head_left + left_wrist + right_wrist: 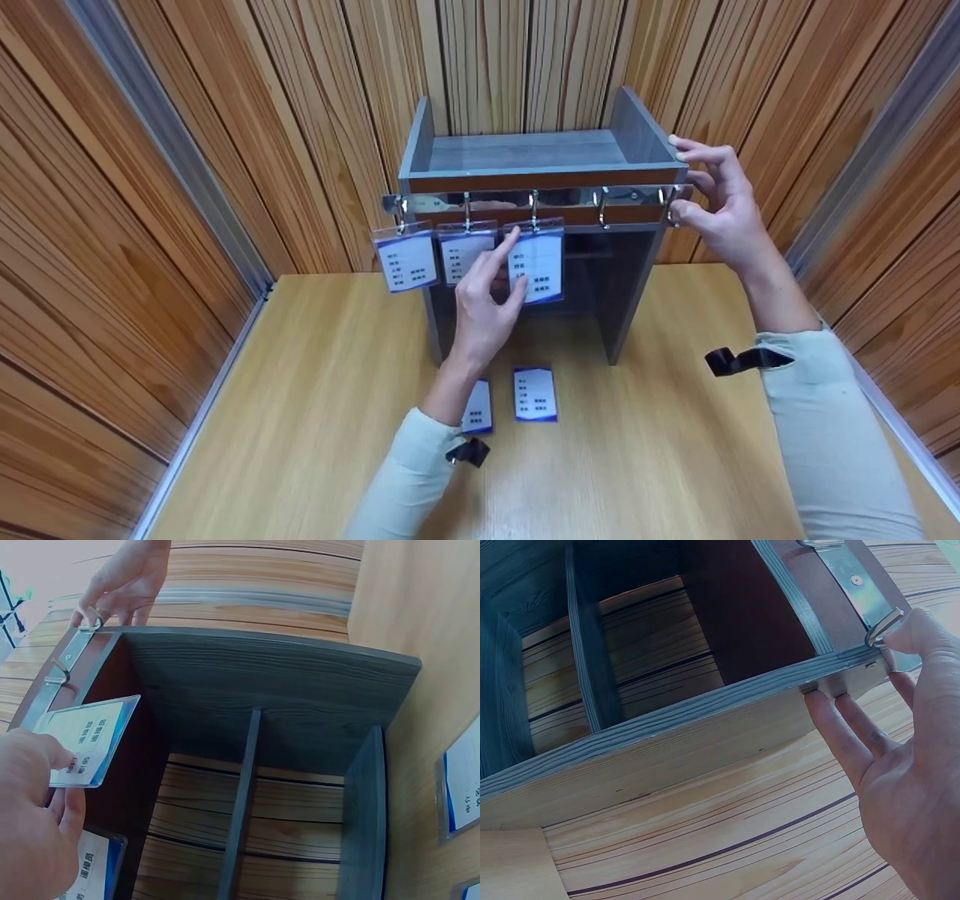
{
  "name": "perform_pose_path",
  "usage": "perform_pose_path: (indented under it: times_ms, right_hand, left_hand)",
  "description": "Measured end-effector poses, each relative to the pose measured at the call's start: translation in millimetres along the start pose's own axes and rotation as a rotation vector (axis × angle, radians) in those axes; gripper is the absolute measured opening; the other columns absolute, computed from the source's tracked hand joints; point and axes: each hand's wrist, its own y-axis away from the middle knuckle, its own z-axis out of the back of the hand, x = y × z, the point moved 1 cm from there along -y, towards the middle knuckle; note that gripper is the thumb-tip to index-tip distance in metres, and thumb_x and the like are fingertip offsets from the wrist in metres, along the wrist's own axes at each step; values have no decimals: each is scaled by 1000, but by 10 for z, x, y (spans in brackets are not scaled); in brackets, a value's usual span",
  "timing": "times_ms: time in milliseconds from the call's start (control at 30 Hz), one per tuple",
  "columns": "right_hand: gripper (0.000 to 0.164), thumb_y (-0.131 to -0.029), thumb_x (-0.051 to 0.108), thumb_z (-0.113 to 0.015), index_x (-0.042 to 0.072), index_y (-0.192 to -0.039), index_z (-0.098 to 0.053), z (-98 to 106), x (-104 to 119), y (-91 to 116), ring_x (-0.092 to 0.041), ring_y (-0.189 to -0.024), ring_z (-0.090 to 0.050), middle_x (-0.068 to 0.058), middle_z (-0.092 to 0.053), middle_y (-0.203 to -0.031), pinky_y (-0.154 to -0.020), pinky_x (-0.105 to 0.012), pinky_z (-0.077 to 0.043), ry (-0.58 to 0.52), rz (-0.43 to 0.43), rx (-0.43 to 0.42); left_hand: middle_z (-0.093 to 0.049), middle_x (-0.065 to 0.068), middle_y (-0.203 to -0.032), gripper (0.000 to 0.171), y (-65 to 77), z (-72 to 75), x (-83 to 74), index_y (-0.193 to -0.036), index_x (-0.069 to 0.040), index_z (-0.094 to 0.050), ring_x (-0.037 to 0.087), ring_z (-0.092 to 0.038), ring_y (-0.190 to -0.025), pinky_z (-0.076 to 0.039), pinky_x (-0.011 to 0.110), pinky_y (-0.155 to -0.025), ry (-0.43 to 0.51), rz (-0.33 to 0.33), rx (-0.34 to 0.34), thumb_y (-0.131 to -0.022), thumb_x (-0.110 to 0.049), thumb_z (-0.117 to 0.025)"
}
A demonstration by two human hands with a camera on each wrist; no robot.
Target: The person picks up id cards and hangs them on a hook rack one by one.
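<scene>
My left hand (484, 300) pinches a clear-sleeved name badge (546, 259) at the third hook of a metal hook rail (495, 200). In the left wrist view the thumb lies on the badge's front, with fingers behind it. Two more badges, the left one (406, 260) and its neighbour (450, 251), hang from the first two hooks. At the rail's right end my right hand (724, 202) grips with its thumb by the last hook (883, 628). Its other fingers touch the side panel of the grey wooden shelf (667, 720).
Two badges lie on the wooden table (637, 450) before the shelf: one (535, 394) in full view, the other (478, 409) partly behind the left forearm. Wood-patterned walls (315, 112) surround the table. The fourth hook (602, 208) holds no badge.
</scene>
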Motion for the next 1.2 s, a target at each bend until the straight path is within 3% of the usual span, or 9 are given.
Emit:
perform_pose_path:
  times_ms: [233, 433, 733, 1200]
  right_hand:
    - [51, -99, -19, -57, -3, -146, -52, -3, -16, -8, -24, -137, -63, 0, -52, -171, -81, -22, -66, -30, 5, -6]
    - [50, -100, -17, -57, 0, -147, -52, 4, -4, -11, -24, -138, -62, -1, -51, -173, -83, -22, -66, -18, 3, -1]
    - [50, -102, -16, -56, 2, -149, -52, 6, -10, -9, -24, -139, -61, -1, -48, -174, -87, -22, -67, -8, -7, 9]
    - [50, -100, -18, -57, -1, -147, -52, 2, -8, 1, -25, -137, -62, -1, -52, -172, -81, -22, -65, -18, 2, -1]
  left_hand:
    - [-76, 14, -118, 55, 71, 20, 67, -159, -7, -63, 25, -74, -104, -67, 27, -94, 50, 2, 12, -105, -3, -75]
    - [-78, 13, -121, 54, 113, 45, 110, -157, -9, -66, 25, -75, -103, -68, 29, -96, 44, -10, 19, -105, -2, -75]
    - [-78, 14, -123, 55, 204, 65, 186, -158, -11, -66, 25, -78, -106, -68, 30, -97, 47, 32, 60, -105, 0, -74]
    - [-77, 16, -124, 59, 271, 146, 262, -156, -9, -66, 28, -79, -107, -70, 34, -94, 60, -4, 81, -100, 5, -77]
